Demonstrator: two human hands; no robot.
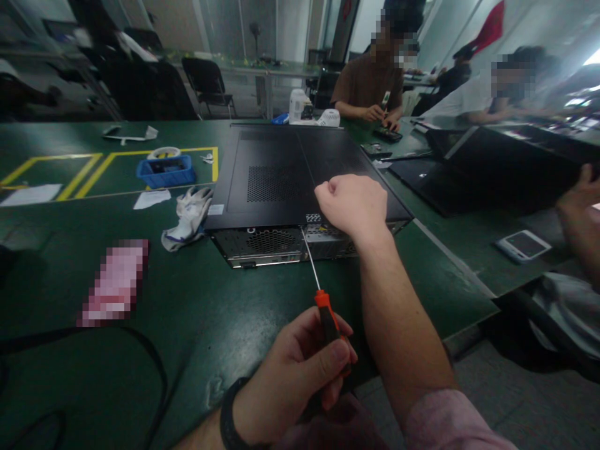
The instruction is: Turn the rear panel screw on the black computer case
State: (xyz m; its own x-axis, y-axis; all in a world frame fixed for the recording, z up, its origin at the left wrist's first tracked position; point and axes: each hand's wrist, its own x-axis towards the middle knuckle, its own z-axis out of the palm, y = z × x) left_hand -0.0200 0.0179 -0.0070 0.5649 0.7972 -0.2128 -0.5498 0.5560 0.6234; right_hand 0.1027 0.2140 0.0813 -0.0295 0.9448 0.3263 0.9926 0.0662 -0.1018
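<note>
A black computer case [276, 150] lies flat on the green table, its metal back panel [269, 244] toward me. My left hand [312, 359] is closed around the red and black handle of a screwdriver [328, 315]. The shaft slants up and away, and its tip meets the panel's top edge near the middle. My right hand [354, 203] rests as a fist on the case's lid, right of the tip, above the rear edge. Its fingers are curled underneath, so anything inside them is hidden.
Left of the case are work gloves [187, 215], a blue basket [166, 172], a tape roll [164, 152] and a blurred pink object [117, 281]. A black cable [140, 340] curves at lower left. To the right lie a phone [522, 245] and dark panels [435, 181]; co-workers sit beyond.
</note>
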